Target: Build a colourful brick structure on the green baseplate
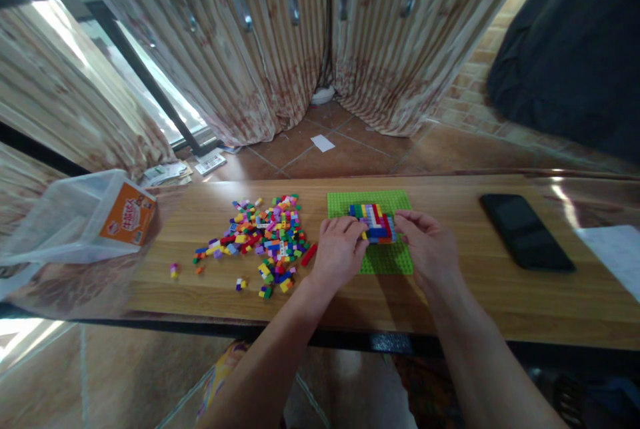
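A block of stacked toy bricks (373, 216) in blue, red, white, yellow and green rises from the green baseplate (400, 262). My left hand (341, 246) is closed against the left side of this brick build, its fingers bent over the edge. A bit of yellow brick (365, 235) shows at its fingertips. At the build's right side is my right hand (431, 246), thumb and forefinger pinched together. Whatever lies between those fingertips is too small to make out. The hands partly cover the build's sides and the plate.
Many loose toy bricks (280, 232) are spread left of the plate, with a long red brick (309, 254) nearest my left hand. A clear plastic bin (75, 216) stands at the far left. A black phone (525, 232) and white paper (613, 256) lie right.
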A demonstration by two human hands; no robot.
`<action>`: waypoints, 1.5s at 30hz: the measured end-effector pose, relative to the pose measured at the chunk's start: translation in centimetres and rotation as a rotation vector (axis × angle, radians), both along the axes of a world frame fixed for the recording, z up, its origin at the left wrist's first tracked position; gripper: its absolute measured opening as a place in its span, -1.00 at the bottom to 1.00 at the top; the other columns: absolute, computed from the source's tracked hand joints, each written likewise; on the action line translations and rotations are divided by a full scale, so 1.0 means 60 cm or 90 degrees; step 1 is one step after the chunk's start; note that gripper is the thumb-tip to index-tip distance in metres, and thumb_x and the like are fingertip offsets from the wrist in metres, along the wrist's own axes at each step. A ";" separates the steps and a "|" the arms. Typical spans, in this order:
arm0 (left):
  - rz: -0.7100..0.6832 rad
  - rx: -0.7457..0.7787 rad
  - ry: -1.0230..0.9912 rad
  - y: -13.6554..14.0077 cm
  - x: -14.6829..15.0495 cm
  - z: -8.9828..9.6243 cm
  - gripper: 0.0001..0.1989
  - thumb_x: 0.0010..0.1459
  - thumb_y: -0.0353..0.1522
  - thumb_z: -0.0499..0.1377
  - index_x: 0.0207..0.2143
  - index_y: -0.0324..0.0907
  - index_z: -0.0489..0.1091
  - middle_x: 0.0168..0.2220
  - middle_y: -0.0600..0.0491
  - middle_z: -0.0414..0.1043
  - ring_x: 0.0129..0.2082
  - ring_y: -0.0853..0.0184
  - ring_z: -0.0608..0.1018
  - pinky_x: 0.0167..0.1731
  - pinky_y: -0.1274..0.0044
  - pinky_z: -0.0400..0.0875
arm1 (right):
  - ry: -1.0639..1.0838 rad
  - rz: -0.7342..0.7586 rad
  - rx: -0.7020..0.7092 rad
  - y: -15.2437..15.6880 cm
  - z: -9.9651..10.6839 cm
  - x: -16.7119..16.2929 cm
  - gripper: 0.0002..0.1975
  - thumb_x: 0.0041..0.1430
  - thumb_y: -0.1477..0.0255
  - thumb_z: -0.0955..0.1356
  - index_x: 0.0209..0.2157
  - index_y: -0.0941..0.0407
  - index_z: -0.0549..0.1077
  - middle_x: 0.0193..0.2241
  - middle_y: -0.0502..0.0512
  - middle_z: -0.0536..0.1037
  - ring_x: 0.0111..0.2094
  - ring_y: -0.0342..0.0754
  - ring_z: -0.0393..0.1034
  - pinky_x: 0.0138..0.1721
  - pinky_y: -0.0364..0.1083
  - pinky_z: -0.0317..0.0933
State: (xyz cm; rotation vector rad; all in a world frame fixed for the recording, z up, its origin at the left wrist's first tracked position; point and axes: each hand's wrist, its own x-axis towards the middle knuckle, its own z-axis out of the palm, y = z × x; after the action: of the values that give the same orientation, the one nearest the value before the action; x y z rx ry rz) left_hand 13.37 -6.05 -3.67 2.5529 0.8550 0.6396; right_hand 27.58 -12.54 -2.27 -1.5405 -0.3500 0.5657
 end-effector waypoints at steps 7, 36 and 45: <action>-0.006 0.019 -0.017 0.000 0.001 0.000 -0.81 0.24 -0.33 0.16 -0.10 -0.11 0.44 -0.06 0.02 0.48 -0.04 0.22 0.45 0.01 0.33 0.22 | -0.010 0.001 0.014 0.000 -0.004 0.002 -0.72 -0.21 0.30 0.46 -0.41 0.16 0.53 -0.52 -0.01 0.51 -0.50 -0.17 0.36 -0.42 -0.14 0.29; 0.047 -0.036 -0.068 -0.003 0.022 -0.023 -0.49 0.17 -0.41 0.19 0.16 -0.16 0.16 -0.11 0.00 0.54 -0.05 0.15 0.46 0.03 0.28 0.26 | -0.412 0.104 -0.367 0.009 -0.034 -0.018 -0.33 0.01 0.10 0.38 0.10 0.18 0.36 0.04 0.39 0.46 0.07 0.24 0.33 0.05 0.20 0.18; 0.045 -0.068 -0.074 -0.004 0.022 -0.022 -0.52 0.19 -0.42 0.17 0.15 -0.18 0.18 -0.10 -0.03 0.54 -0.02 0.13 0.46 0.05 0.26 0.29 | -0.419 0.090 -0.294 0.012 -0.056 -0.013 -0.33 -0.02 0.10 0.40 0.08 0.18 0.37 0.03 0.37 0.47 0.00 0.22 0.37 0.06 0.21 0.16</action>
State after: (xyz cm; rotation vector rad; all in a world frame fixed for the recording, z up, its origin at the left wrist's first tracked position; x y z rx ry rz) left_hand 14.67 -6.29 -5.00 2.3755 0.9177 0.7359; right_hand 26.78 -11.85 -5.62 -2.1491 -0.8805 0.2352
